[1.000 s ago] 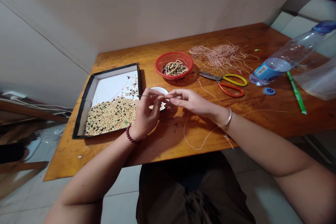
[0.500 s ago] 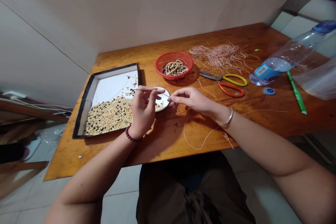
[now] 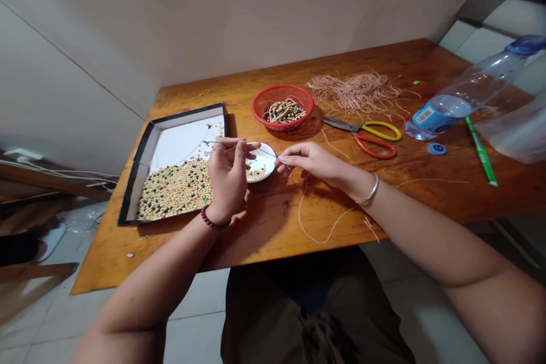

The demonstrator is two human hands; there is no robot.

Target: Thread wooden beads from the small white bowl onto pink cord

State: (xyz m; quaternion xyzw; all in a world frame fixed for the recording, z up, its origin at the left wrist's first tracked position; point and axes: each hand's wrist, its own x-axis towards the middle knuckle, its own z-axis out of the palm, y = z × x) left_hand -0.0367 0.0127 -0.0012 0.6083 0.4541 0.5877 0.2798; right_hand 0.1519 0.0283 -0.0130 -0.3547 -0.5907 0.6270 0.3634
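Note:
My left hand, with a dark red bead bracelet on its wrist, pinches a thin dark needle whose end sticks out to the left. A fine line runs from it to my right hand, whose thumb and fingertips are closed on a thin cord. That cord hangs in a loop over the table edge side of my right hand. Behind my hands lies a white plate with a few small beads. The black-edged tray of cream, black and coloured beads is beside my left hand.
A red basket holds strung beads. Behind the scissors lies a tangle of pink cord. On the right are a water bottle, a blue cap, a green pen and a clear bag.
My left hand has shifted a little left with the needle, away from my right hand. The gap between the hands is wider, and more of the plate shows. My right hand has hardly moved.

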